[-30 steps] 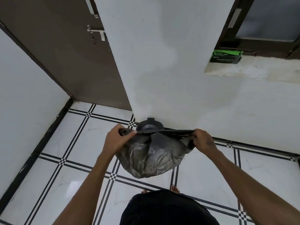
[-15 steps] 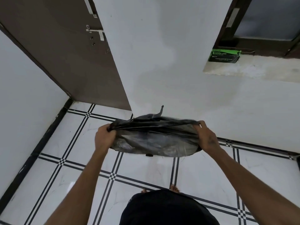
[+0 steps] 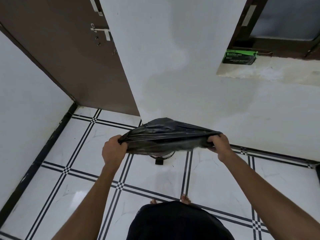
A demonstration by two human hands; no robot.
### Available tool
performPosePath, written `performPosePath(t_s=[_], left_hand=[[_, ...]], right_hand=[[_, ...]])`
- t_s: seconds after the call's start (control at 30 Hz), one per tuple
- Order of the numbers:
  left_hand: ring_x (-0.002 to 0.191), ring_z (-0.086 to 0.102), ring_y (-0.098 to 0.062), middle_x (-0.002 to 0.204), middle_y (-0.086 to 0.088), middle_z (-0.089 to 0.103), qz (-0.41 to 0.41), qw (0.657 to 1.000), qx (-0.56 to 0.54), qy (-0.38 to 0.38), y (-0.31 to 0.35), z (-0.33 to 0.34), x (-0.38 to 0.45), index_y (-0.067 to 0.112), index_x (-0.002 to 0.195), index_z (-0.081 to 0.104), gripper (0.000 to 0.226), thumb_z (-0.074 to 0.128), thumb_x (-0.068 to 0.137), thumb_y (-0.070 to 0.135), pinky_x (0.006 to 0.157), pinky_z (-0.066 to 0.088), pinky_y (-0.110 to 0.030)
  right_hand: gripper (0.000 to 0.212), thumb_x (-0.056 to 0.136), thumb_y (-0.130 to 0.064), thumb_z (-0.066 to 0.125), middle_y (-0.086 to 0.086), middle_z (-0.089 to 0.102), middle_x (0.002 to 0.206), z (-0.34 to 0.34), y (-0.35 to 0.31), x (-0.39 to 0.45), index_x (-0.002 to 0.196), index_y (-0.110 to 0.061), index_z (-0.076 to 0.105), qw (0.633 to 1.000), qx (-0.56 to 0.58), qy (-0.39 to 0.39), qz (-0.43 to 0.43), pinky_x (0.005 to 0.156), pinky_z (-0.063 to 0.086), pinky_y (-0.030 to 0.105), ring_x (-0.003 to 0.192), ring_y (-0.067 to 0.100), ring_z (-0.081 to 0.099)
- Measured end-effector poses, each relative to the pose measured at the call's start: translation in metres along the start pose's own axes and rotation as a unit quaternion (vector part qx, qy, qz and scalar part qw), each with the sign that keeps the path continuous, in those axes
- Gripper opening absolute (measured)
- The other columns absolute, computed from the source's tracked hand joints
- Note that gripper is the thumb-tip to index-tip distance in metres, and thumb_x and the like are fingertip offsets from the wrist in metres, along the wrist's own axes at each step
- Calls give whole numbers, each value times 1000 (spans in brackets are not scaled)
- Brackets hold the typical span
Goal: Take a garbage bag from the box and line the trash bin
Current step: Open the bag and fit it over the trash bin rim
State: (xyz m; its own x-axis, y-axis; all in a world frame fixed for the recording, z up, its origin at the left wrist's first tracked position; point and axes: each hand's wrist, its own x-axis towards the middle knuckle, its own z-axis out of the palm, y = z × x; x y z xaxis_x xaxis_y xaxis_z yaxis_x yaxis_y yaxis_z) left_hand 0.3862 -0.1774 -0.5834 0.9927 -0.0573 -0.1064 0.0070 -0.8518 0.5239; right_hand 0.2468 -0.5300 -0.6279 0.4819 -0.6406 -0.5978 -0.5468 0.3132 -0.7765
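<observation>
Over bin (image 3: 161, 155), bag (image 3: 166, 137) stretched btw both hands (box (image 3: 239, 56) on sill)

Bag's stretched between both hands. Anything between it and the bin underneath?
Nothing visible. The left hand and right hand grip the black garbage bag by its ends, spread directly over the trash bin. Only the bin's lower rim and pedal show below the bag; its opening is hidden.

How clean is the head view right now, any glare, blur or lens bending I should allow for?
Head view: sharp, evenly lit; wide-angle bending splays the door and walls; soft glare on the floor tile; sheen on the black garbage bag that the left hand and right hand stretch; the bin is mostly hidden.
</observation>
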Motion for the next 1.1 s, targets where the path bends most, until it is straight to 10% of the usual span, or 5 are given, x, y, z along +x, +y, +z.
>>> performPosePath(t_s=[0.23,0.5,0.8,0.97,1.1], left_hand=[[85,59,-20,94,-3,63,-103,973,-196,-69,7,7,4,16,104,58,36,37,80,0,69,47,-33],[93,61,-28,101,-12,63,-241,897,-370,-11,-7,-5,18,9,94,63,39,29,84,-9,75,57,-36],[83,64,-24,98,-10,67,-339,758,-548,-101,-1,2,21,9,105,65,29,39,92,7,65,56,-34],[91,61,-28,94,-8,65,-212,943,-256,6,-7,8,3,9,98,63,18,49,86,12,72,46,-34],[90,59,-24,100,-6,66,-180,964,-195,-11,-16,12,-3,13,103,63,22,49,86,13,75,46,-35]], right_hand=[[43,80,3,66,17,64,111,7,0,1,120,1,49,993,-76,62,-58,64,53,32,95,32,62],[42,76,-3,59,13,56,113,-31,7,-11,117,-10,52,828,-518,35,-211,72,43,36,92,41,61],[28,77,-9,58,1,61,99,-22,9,-15,104,-13,60,861,-478,23,-173,69,43,31,89,32,62],[25,74,-14,51,13,67,80,-18,7,-8,92,-3,65,953,-287,58,-78,73,59,47,77,34,64],[22,76,-25,58,9,69,77,-14,10,2,86,-7,65,969,-227,69,-70,76,59,51,73,32,67]])
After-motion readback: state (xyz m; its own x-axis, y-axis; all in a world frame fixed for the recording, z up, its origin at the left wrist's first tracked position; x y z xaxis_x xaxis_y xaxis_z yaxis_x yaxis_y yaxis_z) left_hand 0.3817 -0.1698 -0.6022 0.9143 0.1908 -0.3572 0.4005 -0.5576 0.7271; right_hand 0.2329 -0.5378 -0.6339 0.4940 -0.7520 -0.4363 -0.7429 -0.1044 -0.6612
